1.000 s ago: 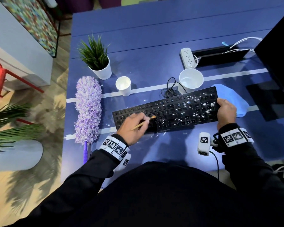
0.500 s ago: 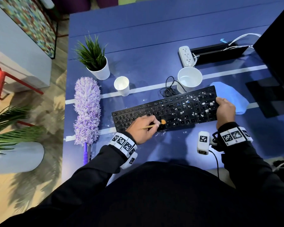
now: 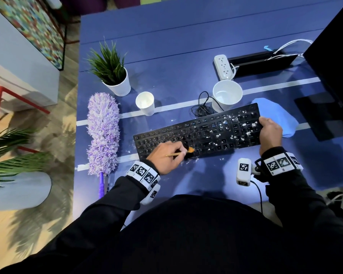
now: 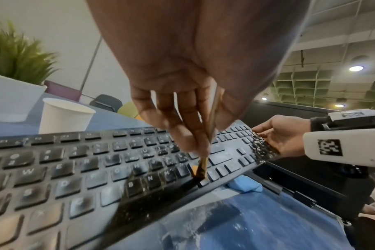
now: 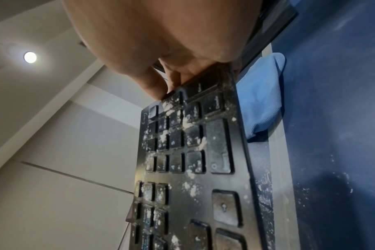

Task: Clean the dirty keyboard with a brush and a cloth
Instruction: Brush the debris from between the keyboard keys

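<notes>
Readable stuff is all on keyboard (image 4: 79, 170) keycaps, left wrist view — W, E, R in upper letter row, then S, D, F, G, H one row nearer front edge. B, N, M legible in bottom letter row, just left of brush (image 4: 201, 169) tip. X faint near front-left corner. Function row legends too small to make out. Right wrist view: numpad legends under white crumbs, unreadable. Wrist bands (image 3: 145, 175) carry square black-and-white marker codes only — no text.
</notes>
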A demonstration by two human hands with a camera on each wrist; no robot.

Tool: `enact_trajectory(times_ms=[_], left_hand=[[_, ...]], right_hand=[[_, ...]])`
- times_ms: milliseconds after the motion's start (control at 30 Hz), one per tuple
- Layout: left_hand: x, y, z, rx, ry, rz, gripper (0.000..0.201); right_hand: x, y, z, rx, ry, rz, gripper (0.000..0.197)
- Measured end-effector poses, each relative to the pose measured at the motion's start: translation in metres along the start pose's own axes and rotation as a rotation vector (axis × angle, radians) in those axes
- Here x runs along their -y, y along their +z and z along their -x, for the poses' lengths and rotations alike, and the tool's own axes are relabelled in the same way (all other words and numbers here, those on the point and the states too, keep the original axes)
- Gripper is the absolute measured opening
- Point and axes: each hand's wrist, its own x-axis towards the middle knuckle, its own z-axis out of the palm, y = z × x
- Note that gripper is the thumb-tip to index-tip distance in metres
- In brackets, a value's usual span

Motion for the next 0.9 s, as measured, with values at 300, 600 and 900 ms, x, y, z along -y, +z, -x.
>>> enact_trajectory(times_ms=[300, 600, 900], left_hand=[[0.01, 0.007, 0.01, 0.021, 0.039, 0.032, 0.014], [0.008, 0.011, 0.013, 0.027, 0.042, 0.003, 0.013], [0.0, 0.01, 0.011, 0.021, 0.101, -0.034, 0.015]], right_hand=[[-0.004, 0.002, 0.001, -0.015, 0.029, -0.097, 0.019], [-0.005, 0.001, 0.0, -0.02, 0.04, -0.115, 0.02], [-0.003, 0.003, 0.002, -0.019, 0.054, -0.125, 0.021]])
